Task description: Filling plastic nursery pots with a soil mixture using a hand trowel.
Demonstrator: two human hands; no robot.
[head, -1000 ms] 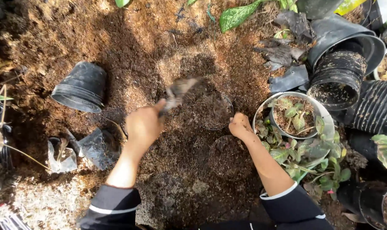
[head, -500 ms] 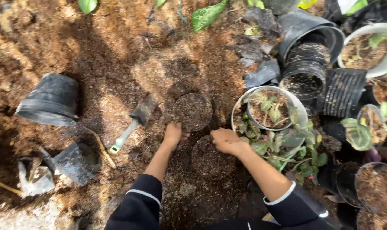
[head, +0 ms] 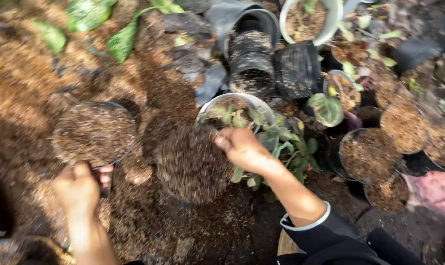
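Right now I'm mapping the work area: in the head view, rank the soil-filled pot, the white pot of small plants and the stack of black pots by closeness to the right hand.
1. Soil-filled pot: touching the right hand, at its left.
2. White pot of small plants: just above it.
3. Stack of black pots: farther up.

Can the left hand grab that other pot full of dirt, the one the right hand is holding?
Probably not right now. The left hand already grips its own soil-filled pot, so it's busy. The other pot sits close beside it, though, held at its rim by the right hand.
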